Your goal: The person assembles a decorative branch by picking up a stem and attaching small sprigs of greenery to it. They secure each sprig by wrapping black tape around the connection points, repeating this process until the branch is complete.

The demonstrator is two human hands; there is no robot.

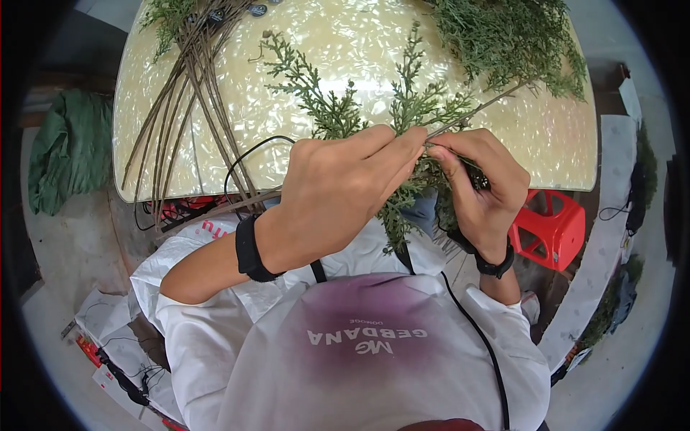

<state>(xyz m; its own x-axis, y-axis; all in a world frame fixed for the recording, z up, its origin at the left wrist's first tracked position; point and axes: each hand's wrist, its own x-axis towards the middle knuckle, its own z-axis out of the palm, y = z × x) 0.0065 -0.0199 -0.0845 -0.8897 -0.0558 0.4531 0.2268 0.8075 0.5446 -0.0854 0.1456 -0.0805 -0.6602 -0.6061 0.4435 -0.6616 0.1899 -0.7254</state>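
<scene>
Over the near edge of the table, my left hand (352, 187) and my right hand (485, 179) meet at the fingertips. Both are closed in a pinch on an evergreen branch (392, 212) with green scaly sprigs. Its sprigs spread above, between and below my hands. A thin brown stem (481, 108) slants from my fingers toward the upper right, and a similar brown length emerges at the lower left of my left hand. My fingers cover the exact spot being pinched.
Several bare brown stems (208, 108) lie across the table (273, 21) at left. A heap of green foliage (503, 43) covers the far right. A red plastic stool (550, 230) stands beyond the near right edge. A black cable (244, 161) loops beside my left hand.
</scene>
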